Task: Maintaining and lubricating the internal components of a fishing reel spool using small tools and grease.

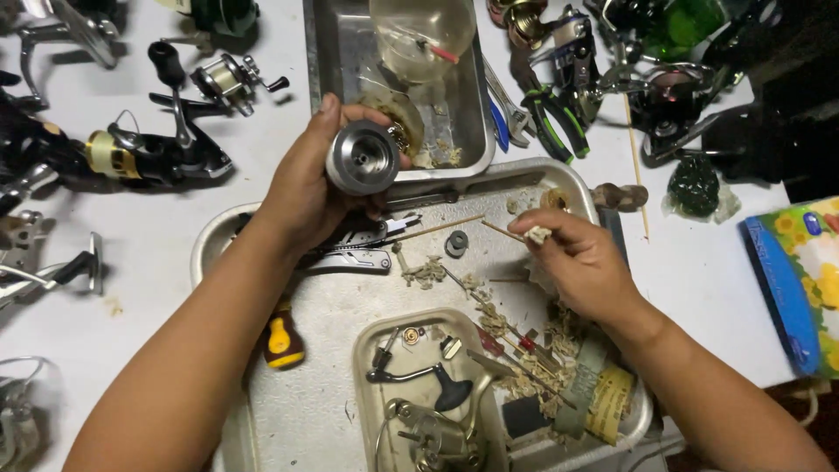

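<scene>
My left hand (306,188) grips a silver metal reel spool (363,157), open end facing up, above the far edge of a large metal tray (332,297). My right hand (581,258) is closed on a thin wooden stick (502,230) with a small dirty wad at its fingertips, over the tray's right side. The stick's tip points left toward the spool, a short way apart from it. Below the hands lie a small black washer (455,243), scraps of dirty wadding (426,273) and a folding multi-tool (358,259).
A smaller metal tray (371,345) holds a reel handle and reel parts. A deep steel pan (341,52) with a clear plastic bottle (419,35) sits beyond. Several fishing reels (149,153) lie left and top right; pliers (551,118), yellow-handled tool (284,339), tissue pack (800,280) right.
</scene>
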